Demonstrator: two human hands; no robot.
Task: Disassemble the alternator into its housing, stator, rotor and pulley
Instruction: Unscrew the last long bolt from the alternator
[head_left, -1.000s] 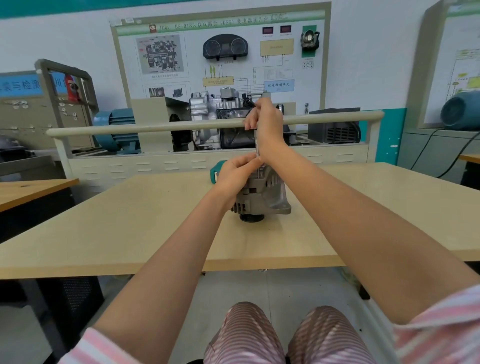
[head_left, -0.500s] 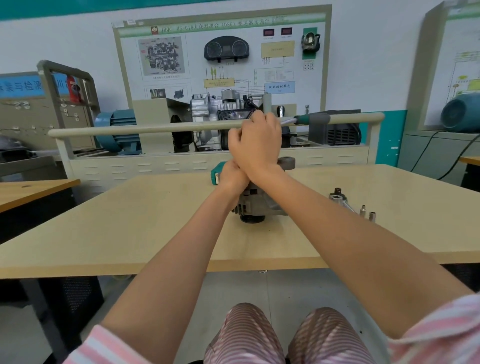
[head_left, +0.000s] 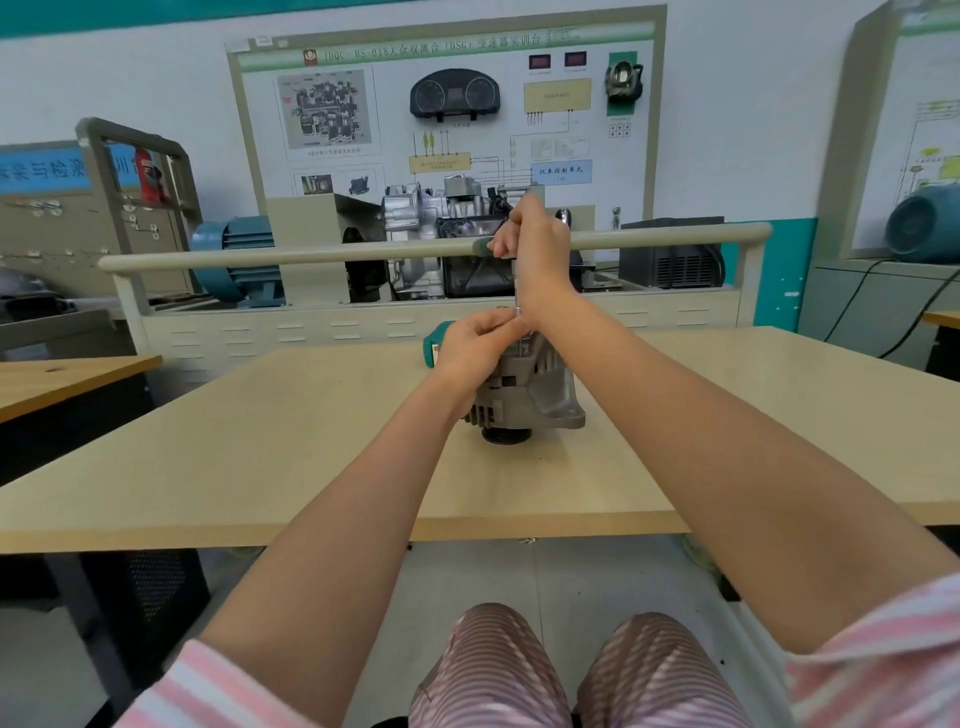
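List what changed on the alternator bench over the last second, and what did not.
The right hand swung the ratchet handle round: half a second ago it pointed right, now it points left again, as a second ago. It grips the tool throughout. The left hand keeps steadying the tool's shaft on top of the alternator. The alternator stayed pulley-down at the same spot on the table.

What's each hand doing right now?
Left hand: pinching the tool shaft atop the alternator.
Right hand: gripping the tool's handle.
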